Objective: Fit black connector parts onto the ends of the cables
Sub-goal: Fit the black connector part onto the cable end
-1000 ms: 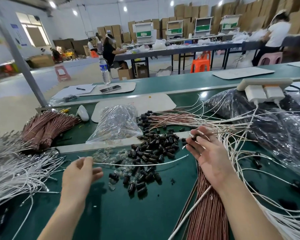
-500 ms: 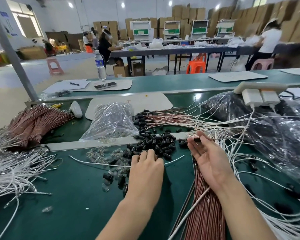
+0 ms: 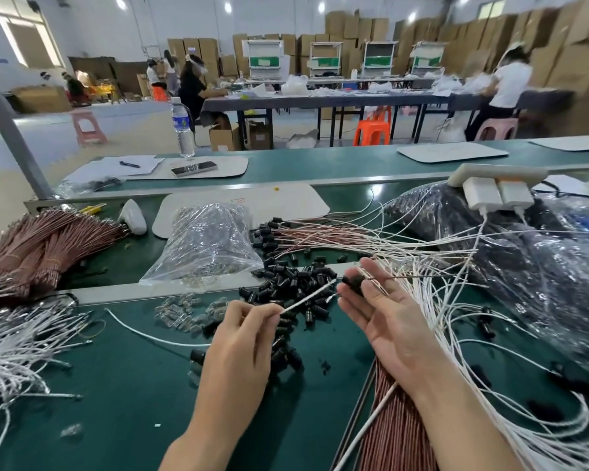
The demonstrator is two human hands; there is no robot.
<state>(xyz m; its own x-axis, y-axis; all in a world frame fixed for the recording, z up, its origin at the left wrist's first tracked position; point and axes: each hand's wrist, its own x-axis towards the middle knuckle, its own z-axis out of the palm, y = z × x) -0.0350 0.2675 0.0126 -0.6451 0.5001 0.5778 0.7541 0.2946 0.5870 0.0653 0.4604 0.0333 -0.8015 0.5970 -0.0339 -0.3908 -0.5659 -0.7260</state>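
Pinching limp-looking white cable (image 3: 306, 298) just behind its tip with left hand (image 3: 238, 351), lining up small rigid black connector part (image 3: 352, 284) pinched in right hand (image 3: 395, 331).

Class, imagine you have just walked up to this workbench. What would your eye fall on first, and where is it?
The two hands in the middle draw the eye: the left hand pinches a white cable, its tip aimed at a black connector part pinched by the right hand. Just behind them a pile of black connector parts lies on the green bench. At far left is a thick bundle of copper-coloured cables.
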